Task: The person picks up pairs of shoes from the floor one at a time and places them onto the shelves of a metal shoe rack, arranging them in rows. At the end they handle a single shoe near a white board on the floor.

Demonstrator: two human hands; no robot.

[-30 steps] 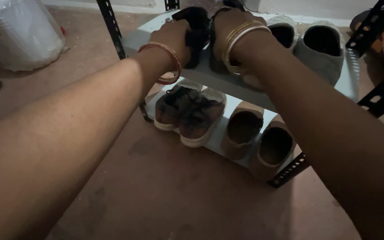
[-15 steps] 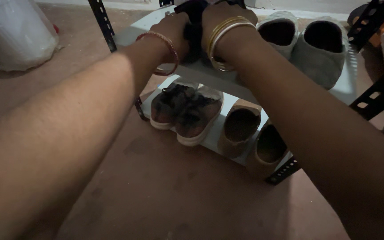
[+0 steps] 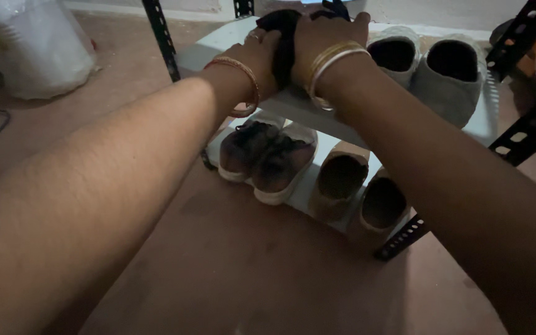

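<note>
Both my left hand (image 3: pixel 257 56) and right hand (image 3: pixel 324 40) are closed on the black shoes (image 3: pixel 283 37) at the near-left of the rack's upper shelf (image 3: pixel 293 105), so I'd seat them level beside the grey slip-ons (image 3: pixel 429 74), soles flat.

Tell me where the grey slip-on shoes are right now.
In the head view, the grey slip-on shoes sit side by side on the upper shelf of the rack, at upper right, just beside the right hand and above the tan shoes on the lower shelf.
</note>
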